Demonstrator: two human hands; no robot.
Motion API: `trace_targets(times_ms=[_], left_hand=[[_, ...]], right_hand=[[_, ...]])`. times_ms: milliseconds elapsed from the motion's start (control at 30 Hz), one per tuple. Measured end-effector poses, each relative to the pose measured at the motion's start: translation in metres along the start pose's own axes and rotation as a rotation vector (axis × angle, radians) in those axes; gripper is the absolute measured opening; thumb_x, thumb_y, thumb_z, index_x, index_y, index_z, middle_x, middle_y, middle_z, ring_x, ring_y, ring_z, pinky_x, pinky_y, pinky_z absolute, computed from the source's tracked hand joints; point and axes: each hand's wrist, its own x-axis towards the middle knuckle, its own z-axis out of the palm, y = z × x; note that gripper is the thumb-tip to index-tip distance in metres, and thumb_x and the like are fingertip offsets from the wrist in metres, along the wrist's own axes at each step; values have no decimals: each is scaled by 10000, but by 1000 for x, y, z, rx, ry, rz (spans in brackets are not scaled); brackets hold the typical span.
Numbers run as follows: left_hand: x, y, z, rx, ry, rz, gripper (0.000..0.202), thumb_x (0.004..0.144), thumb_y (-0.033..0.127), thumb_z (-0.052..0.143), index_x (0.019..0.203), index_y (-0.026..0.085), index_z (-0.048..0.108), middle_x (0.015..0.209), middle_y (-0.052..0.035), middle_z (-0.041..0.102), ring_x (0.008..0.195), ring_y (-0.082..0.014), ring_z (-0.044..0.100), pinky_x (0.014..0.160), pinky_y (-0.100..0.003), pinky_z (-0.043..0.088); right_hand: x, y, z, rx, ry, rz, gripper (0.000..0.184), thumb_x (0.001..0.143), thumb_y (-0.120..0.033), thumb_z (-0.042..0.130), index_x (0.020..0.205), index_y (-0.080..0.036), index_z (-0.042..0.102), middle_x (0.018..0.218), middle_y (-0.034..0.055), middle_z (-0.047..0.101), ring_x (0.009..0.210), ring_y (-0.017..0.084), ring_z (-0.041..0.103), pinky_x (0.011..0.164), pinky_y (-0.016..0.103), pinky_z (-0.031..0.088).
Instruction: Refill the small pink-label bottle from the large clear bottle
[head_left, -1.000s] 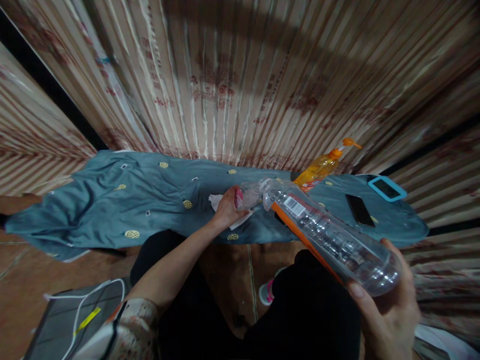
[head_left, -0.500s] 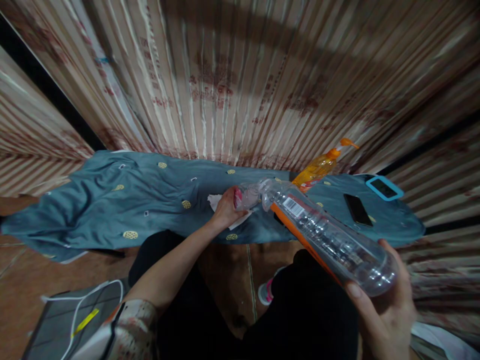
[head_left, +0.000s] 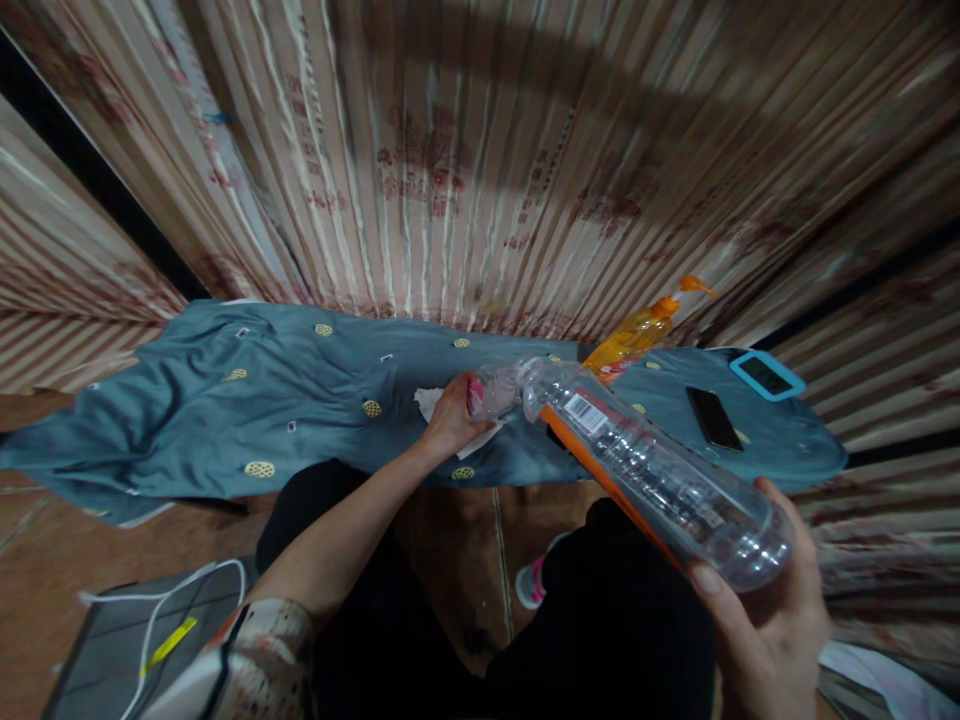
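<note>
My right hand [head_left: 772, 600] grips the base end of a large clear plastic bottle [head_left: 667, 470] with an orange label strip and a barcode. The bottle is tilted, its neck end pointing left and away from me. My left hand [head_left: 454, 415] is closed around a smaller clear plastic bottle [head_left: 496, 390] with a pink part near the fingers. The necks of the two bottles meet, or nearly so; I cannot tell whether they touch. A white tissue [head_left: 472, 442] lies beneath the left hand on the cloth.
A blue-green patterned cloth [head_left: 322, 390] covers the narrow table. An orange pump bottle [head_left: 634, 338] stands behind the large bottle. Further right lie a black phone [head_left: 714, 418] and a blue-framed device [head_left: 766, 376]. A grey box [head_left: 97, 650] with a white cable is at lower left.
</note>
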Motion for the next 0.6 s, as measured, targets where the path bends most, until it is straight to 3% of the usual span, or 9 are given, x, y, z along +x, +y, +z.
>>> trace_targets(times_ms=[600], left_hand=[[0,3,0,17,-10,-36,866,650,156,1003,1399,222,573,1439,-140,725,1384,-388,719,1227,-554,584]], right_hand=[[-2,-2,1,48,-6,20,1024,861,-578,883,1746,-283,461,1730,158,491,1569,510,459,1302,806,250]])
